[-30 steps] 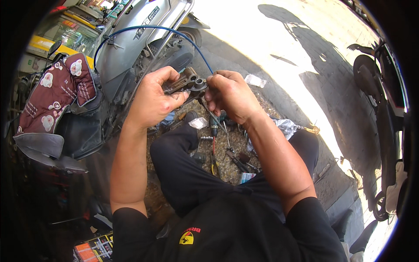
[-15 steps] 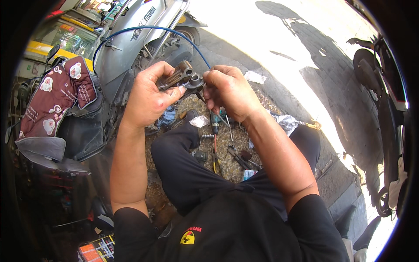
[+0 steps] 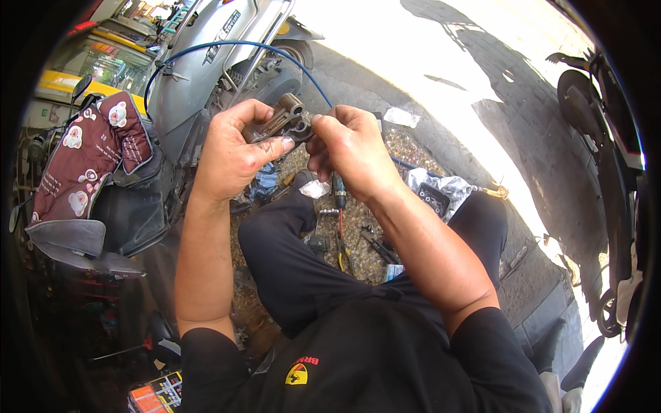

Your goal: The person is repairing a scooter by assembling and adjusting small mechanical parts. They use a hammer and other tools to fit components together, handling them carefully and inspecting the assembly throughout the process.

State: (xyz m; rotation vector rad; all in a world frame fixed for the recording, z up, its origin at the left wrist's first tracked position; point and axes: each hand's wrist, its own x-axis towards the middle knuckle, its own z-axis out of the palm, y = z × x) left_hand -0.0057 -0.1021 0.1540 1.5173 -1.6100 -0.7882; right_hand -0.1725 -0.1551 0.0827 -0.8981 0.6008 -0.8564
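My left hand is wrapped round a metal casting, dark grey and brownish, with round bores at its right end. The left thumb presses on its near side. My right hand is closed at the casting's right end, thumb and fingers pinching the rim beside a ring-shaped bore. The undersides of the right fingers are hidden, so anything small between them does not show. Below the hands a power drill lies on the ground, its grip partly behind my right hand.
Pliers and dark tools lie between my legs. By my right knee a black part rests on clear plastic. A silver scooter stands ahead on the left, a blue hose arching past it. Another vehicle is at far right.
My right hand has moved left, tighter against the casting's end. A thin rod below that hand no longer shows. More of the black part by my right knee is visible.
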